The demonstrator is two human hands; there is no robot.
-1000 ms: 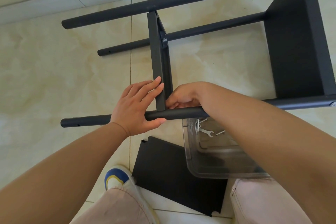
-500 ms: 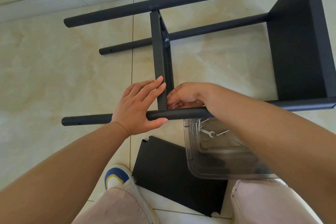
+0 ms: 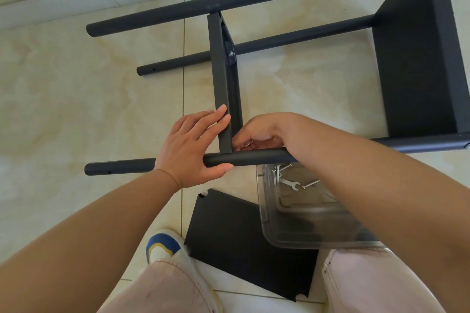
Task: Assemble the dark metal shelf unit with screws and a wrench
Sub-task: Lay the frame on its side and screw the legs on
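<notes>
Now the dark metal shelf unit (image 3: 417, 58) lies on its side on the beige tiled floor (image 3: 76, 109) and fills the upper half of the view, from about 10 o'clock to 3 o'clock. It is matte, almost black, with round tube legs that run left to right. The nearest leg (image 3: 122, 168) crosses the middle of the view and shows a small hole close to its left end. One flat shelf panel (image 3: 419, 63) is already fixed between the legs at 2 o'clock. A second, narrow panel (image 3: 222, 79) stands on its edge near the centre; a silver screw (image 3: 230, 53) sits in a dark bracket on its far part.

The left hand (image 3: 190, 150) lies over the nearest leg, with the thumb under the tube and the straight fingers pressed flat against the narrow panel. The right hand (image 3: 259, 132) is just to the right of this panel, touching the joint with the leg; its fingers are curled and seem to pinch something small, but I cannot tell what it is.

At 5 o'clock a clear plastic box (image 3: 305, 223) stands on the floor, partly under the right forearm, and holds a small silver wrench (image 3: 290, 183) and some loose screws (image 3: 273, 175). At 6 o'clock one more dark panel (image 3: 244, 241) lies flat, between the knees in pale trousers (image 3: 376, 282), beside a white shoe with blue and yellow (image 3: 162, 246).
</notes>
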